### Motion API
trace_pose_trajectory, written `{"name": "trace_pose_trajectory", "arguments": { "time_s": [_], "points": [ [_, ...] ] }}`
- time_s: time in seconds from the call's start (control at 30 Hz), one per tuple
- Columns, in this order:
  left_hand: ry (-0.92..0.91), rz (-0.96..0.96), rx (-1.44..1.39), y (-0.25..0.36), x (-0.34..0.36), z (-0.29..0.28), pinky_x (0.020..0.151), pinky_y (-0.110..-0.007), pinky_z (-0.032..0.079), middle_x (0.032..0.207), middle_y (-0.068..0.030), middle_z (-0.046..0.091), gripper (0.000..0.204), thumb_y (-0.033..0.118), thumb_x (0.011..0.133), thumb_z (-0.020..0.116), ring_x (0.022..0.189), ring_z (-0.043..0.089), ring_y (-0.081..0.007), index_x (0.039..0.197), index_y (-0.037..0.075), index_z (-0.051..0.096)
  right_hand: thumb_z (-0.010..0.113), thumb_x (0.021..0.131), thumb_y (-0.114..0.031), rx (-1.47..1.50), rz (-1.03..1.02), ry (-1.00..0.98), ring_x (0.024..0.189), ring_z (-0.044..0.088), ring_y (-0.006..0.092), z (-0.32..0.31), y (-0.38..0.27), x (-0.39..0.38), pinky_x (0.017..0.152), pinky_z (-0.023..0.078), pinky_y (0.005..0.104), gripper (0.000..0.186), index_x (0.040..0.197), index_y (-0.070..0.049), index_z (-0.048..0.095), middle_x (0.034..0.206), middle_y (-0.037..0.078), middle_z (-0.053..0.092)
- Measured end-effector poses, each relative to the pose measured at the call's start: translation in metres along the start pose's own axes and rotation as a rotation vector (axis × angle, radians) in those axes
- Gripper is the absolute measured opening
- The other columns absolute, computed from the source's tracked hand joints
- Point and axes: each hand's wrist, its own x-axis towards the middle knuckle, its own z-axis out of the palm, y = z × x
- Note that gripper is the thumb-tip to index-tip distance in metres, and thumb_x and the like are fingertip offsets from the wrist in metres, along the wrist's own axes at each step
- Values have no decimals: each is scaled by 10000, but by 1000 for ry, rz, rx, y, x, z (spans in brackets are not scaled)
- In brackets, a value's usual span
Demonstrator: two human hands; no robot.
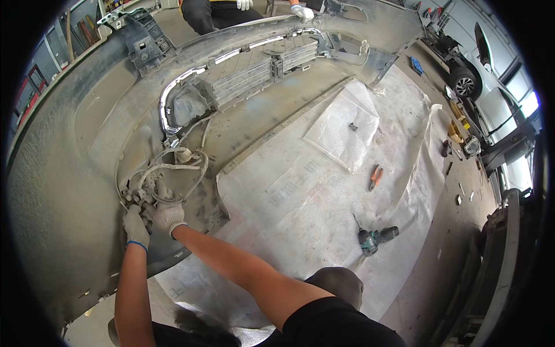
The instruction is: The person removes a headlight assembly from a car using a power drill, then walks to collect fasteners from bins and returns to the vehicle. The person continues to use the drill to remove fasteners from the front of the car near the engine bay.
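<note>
Workshop floor [416, 289] spreads away on the right, with a white car [494, 98] at the far right and a pale plastic sheet [272, 231] across the middle; on the sheet lie orange-handled pliers [376, 177] and, nearer, a teal and black cordless drill [370, 240]; along the left and far side curves a large dusty bumper cover [87, 168], its inner face seemingly upward, and at the far edge a co-worker's gloved hand [303, 13] rests on it. On its near left part sits a cable bundle [167, 166], where both gloved hands meet; the left hand [136, 225] has its fingers curled in close against the clump of fittings, and the right hand [167, 217] bends its fingers over the same clump from the right; their fingertips are buried there, so I cannot tell how tightly either closes or on which piece. Close handwork on these fittings looks to be the step in hand, freeing or fastening I cannot say; the next move probably calls for one hand steadying the clump while the other works a single piece, with little strain on the cables. The bundle's loop bulges rightward, and a strand leads to the far right toward the slatted grille [243, 84]; the bumper cover's long axis arcs from near left to far right.
</note>
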Motion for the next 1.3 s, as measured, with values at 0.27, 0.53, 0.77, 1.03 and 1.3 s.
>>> {"name": "trace_pose_trajectory", "arguments": {
  "time_s": [0.27,0.53,0.77,1.03,1.3],
  "points": [
    [25,-72,-43,7,-24,13,416,-269,319,656,23,533,108,211,894,525,453,424,-93,849,140,592,676,833,-379,11,23,-26,1200,535,417,-5,6,-9,1039,412,506,833,1496,-74,276,1326,202,520],
    [154,179,89,8,-15,14,494,-312,420,794,-40,616,186,112,903,519,561,533,-137,1031,52,640,634,866,-447,27,-28,56,1223,518,434,14,14,-9,1029,409,509,815,1493,-70,276,1346,235,514],
    [175,757,857,26,-18,1,848,-438,489,1022,-206,688,226,121,926,574,963,645,-394,1102,-14,613,601,897,-536,238,115,83,1112,575,488,0,-5,-23,955,464,513,773,1420,-22,355,1220,304,592],
    [51,801,1166,77,-38,4,797,-479,494,997,-228,683,184,90,945,563,935,649,-423,1099,-4,601,527,935,-540,169,192,-55,974,648,462,-15,-19,-35,877,509,523,655,1289,8,466,1035,316,661],
    [-53,785,1226,86,-49,9,790,-480,488,943,-217,679,160,93,890,601,903,643,-406,1012,-7,627,562,921,-458,-85,54,-162,892,697,375,-24,-2,-49,792,550,457,574,1174,50,482,914,202,711]
  ]
}}
